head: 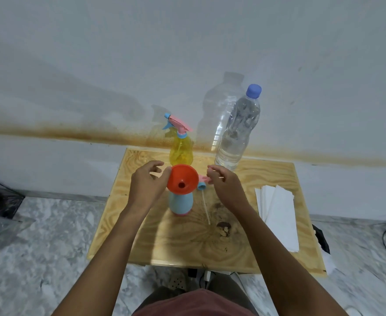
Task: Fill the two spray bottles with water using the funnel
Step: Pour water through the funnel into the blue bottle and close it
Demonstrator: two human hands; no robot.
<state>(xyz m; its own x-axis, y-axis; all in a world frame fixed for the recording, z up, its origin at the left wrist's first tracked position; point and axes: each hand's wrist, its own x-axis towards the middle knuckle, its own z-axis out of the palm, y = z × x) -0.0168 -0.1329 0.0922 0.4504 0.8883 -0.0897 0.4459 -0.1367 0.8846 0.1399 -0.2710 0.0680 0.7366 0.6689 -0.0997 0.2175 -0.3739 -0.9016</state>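
Funnel (pixel 182 179) seated in blue bottle (pixel 180 202) mid-table (pixel 187 242), yellow bottle (pixel 181 151) behind. Left hand (pixel 145 185) loosely curled, thumb touching funnel rim. Right hand (pixel 224 183) at loose spray head (pixel 201 185), grip impossible to tell.

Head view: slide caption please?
Orange funnel sits in the blue spray bottle, left hand at its rim, capped water bottle behind.
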